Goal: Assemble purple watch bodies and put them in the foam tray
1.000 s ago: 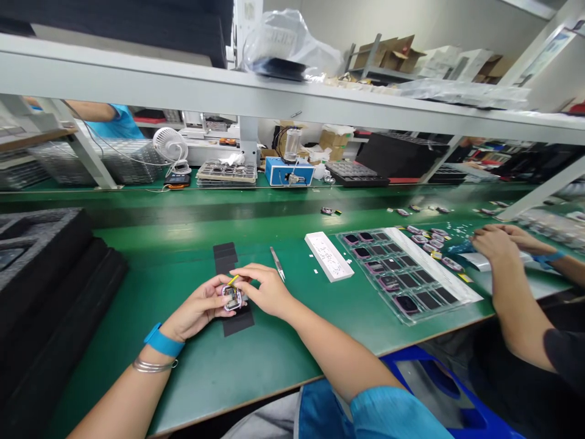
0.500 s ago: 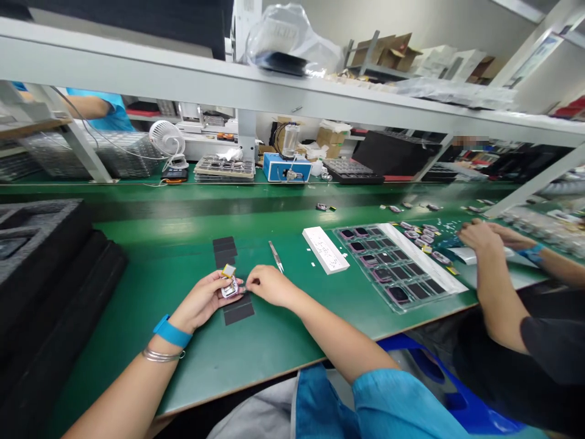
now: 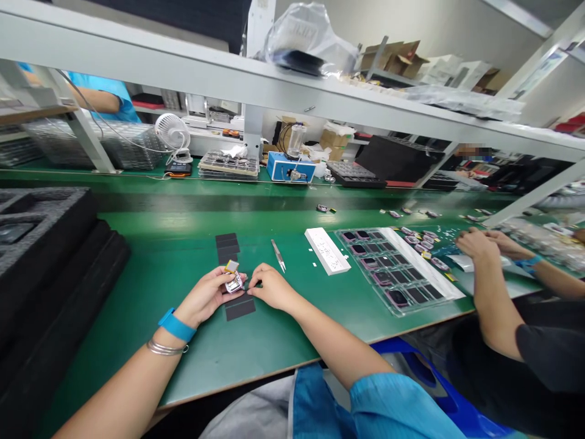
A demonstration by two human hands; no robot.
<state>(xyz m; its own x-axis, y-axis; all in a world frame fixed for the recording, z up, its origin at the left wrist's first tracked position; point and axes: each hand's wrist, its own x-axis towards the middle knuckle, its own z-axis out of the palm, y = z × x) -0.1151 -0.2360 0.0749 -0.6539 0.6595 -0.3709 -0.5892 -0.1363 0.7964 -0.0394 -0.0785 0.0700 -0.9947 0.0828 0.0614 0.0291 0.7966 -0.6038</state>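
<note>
My left hand (image 3: 205, 297) is closed on a small open watch-like case (image 3: 234, 283) with a pale rim and inner parts showing. A silver battery-like piece with yellow edges (image 3: 231, 266) sticks up from the case by my left thumb. Close to the case's right side, my right hand (image 3: 272, 288) has thumb and forefinger pinched together; whatever is between them is too small to make out. Black rectangular sheets (image 3: 240, 308) lie on the green table below and behind my hands. Tweezers (image 3: 278, 255) rest to the right, beyond my right hand.
A white block (image 3: 326, 251) with small marks stands right of the tweezers. Past it lies a clear tray (image 3: 397, 271) of dark square parts. At far right, a co-worker's hands (image 3: 484, 244) work near several small cases. Black foam (image 3: 55, 274) is stacked at left.
My right fingers have shifted slightly down beside the case, and the case has tilted a little in my left hand. The whole view has also moved slightly.
</note>
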